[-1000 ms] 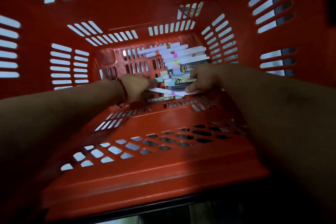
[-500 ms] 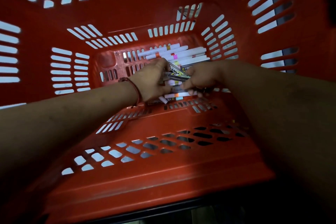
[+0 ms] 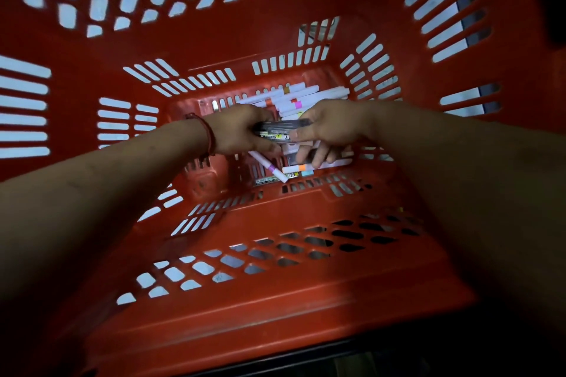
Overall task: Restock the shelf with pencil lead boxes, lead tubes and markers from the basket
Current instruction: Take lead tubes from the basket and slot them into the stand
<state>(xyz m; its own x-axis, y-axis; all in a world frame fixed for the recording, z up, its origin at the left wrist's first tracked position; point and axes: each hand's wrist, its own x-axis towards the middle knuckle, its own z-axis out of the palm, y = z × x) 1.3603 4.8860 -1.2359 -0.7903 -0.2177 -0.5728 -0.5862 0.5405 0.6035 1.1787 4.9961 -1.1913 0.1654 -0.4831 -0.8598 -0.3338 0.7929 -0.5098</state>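
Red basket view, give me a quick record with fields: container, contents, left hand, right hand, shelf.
container: red slotted plastic basket, seen from above
contents: white markers with coloured bands piled at the far end of the floor; one white marker with a purple band loose, nearer
left: left hand grips one end of a bundle of dark slim lead tubes
right: right hand grips the other end, fingers curled underneath
shelf: not in view

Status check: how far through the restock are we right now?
Done: nothing to confirm; the shelf is out of view. In hand: left hand and right hand both grip a bundle of lead tubes, low inside the basket. Left: white markers on the basket floor, beyond and beneath the hands.
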